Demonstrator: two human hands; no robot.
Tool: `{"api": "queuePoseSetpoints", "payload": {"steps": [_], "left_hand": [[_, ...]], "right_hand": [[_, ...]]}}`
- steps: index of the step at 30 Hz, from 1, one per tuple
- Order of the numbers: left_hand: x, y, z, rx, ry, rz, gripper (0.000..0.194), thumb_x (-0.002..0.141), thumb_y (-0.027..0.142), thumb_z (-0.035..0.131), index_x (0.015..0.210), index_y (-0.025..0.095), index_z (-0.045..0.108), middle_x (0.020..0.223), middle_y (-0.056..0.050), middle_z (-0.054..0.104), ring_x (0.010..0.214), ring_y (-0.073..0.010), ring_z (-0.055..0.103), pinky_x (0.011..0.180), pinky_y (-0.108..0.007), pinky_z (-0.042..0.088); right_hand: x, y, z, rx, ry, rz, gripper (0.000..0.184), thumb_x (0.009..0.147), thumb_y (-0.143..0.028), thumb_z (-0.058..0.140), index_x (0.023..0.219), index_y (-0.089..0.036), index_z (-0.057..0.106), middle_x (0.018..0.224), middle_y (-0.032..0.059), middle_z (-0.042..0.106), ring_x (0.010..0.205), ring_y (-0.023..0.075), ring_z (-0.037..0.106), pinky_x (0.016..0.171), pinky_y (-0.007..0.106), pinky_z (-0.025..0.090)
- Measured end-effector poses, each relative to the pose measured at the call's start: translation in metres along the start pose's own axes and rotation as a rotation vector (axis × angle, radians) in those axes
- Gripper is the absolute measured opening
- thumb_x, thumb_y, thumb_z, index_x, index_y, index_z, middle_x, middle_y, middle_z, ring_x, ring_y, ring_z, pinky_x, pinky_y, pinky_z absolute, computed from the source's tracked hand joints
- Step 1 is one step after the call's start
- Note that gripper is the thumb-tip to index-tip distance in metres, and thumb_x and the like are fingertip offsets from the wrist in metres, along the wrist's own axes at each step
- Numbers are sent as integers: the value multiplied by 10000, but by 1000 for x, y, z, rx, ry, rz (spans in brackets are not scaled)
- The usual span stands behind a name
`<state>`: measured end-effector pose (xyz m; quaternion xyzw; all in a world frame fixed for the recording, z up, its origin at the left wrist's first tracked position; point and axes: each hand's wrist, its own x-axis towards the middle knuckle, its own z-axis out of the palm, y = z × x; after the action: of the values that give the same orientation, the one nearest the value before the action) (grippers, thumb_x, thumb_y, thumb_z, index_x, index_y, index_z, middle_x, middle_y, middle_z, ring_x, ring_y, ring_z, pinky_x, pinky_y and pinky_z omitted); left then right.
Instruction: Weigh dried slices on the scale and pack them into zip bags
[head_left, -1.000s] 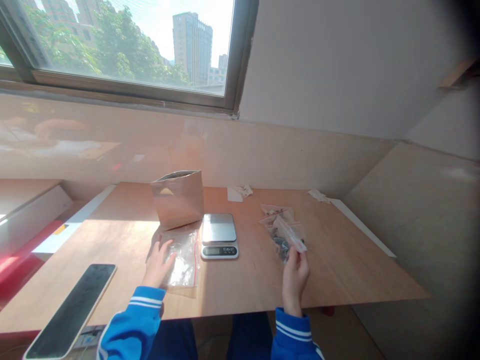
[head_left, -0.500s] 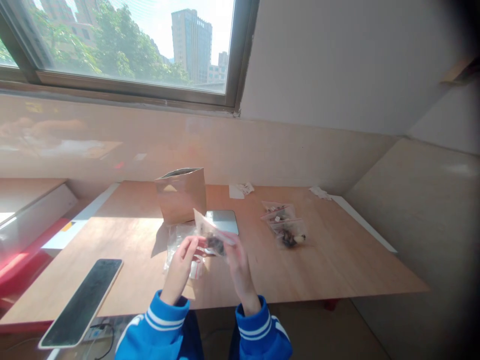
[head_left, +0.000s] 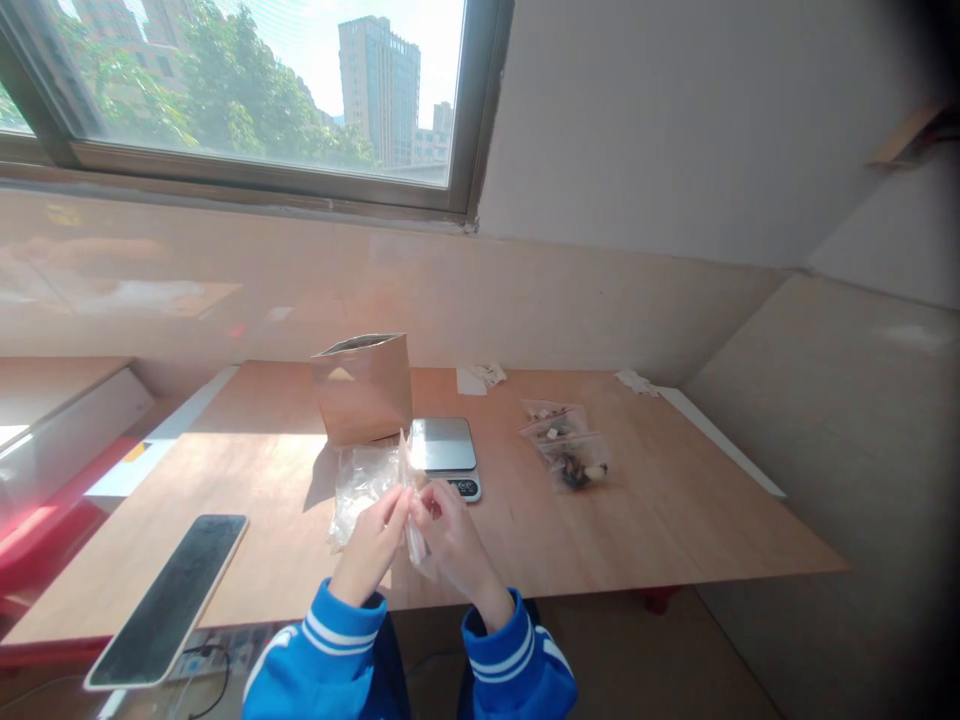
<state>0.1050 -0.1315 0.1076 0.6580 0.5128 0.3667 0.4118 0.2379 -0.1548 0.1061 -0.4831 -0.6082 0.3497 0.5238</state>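
Scale (head_left: 442, 445) with a shiny plate is sitting on the table (head_left: 675, 520), and pretty much everything's around it. Both hands are just in front of it, toward its left corner, in blue sleeves (head_left: 341, 635) with white stripes. Left hand (head_left: 373, 540) has its thumb and fingers pinched together on a small zip bag (head_left: 406, 458), and the right hand (head_left: 457, 540) is clamped on the same bag from the other side, covering part of the scale's dark front panel from this angle. The bag's turned nearly edge-on, so can't really tell what's inside.

Left of the scale there's some loose clear plastic (head_left: 360, 482) lying flat, and behind that a brown paper pouch (head_left: 365, 392) standing upright with its top open. Filled zip bags (head_left: 576, 464) overlap each other to the right of the scale, dark bits in the nearest one. White paper scraps (head_left: 471, 380) lie behind it. Phone (head_left: 172, 600) is well off to the front left.
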Motion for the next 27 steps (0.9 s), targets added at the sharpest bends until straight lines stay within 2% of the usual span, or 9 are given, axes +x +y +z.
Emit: {"api": "queuePoseSetpoints", "payload": {"steps": [4, 8, 10, 14, 17, 19, 24, 27], "left_hand": [[0, -1, 5, -10, 9, -19, 394, 890, 497, 371, 786, 199, 606, 747, -38, 631, 771, -202, 587, 710, -313, 471], [0, 0, 3, 51, 28, -89, 419, 886, 530, 366, 729, 204, 578, 625, -9, 573, 638, -182, 549, 630, -305, 438], [0, 3, 1, 73, 44, -113, 424, 873, 545, 388, 726, 201, 589, 621, -8, 576, 637, -182, 547, 633, -307, 434], [3, 8, 2, -61, -61, -67, 411, 848, 532, 436, 784, 186, 648, 766, -45, 654, 739, -188, 578, 692, -308, 455], [5, 8, 7, -169, -160, -118, 440, 835, 558, 418, 634, 200, 576, 527, -8, 516, 514, -147, 463, 505, -290, 381], [6, 7, 10, -219, -186, -154, 440, 827, 569, 416, 584, 215, 511, 453, 16, 404, 437, -127, 371, 438, -289, 302], [4, 7, 12, -236, -137, -139, 454, 847, 536, 397, 514, 227, 391, 469, 6, 406, 472, -133, 411, 481, -287, 331], [4, 9, 12, -238, -131, -139, 461, 857, 545, 373, 527, 224, 381, 478, 18, 413, 486, -131, 414, 514, -285, 355]], "right_hand": [[-1, 5, 4, 117, -69, 126, 231, 892, -381, 472, 753, -198, 490, 689, -26, 498, 634, 126, 472, 612, 243, 401], [-1, 7, 3, 185, -9, 149, 198, 890, -375, 480, 803, -198, 493, 703, -27, 545, 653, 126, 527, 624, 233, 425], [0, 7, 2, 167, 9, 131, 185, 878, -363, 498, 795, -197, 501, 697, -30, 540, 657, 125, 524, 626, 232, 419], [-1, 2, 1, 193, -72, 123, 136, 852, -312, 516, 774, -202, 502, 670, -42, 529, 628, 117, 510, 607, 232, 408], [-3, -3, 1, 292, -160, 112, 104, 865, -279, 485, 785, -211, 481, 684, -29, 562, 639, 125, 551, 606, 240, 434], [-3, -6, -1, 336, -203, 93, 114, 879, -291, 472, 793, -217, 477, 702, -16, 580, 648, 132, 571, 615, 251, 452], [-3, -9, -10, 423, -278, 95, 217, 908, -406, 458, 788, -226, 454, 717, -4, 589, 669, 139, 586, 659, 282, 481], [-2, -7, -13, 426, -283, 118, 281, 918, -458, 428, 769, -221, 446, 691, -15, 576, 635, 124, 571, 623, 259, 469]]}}
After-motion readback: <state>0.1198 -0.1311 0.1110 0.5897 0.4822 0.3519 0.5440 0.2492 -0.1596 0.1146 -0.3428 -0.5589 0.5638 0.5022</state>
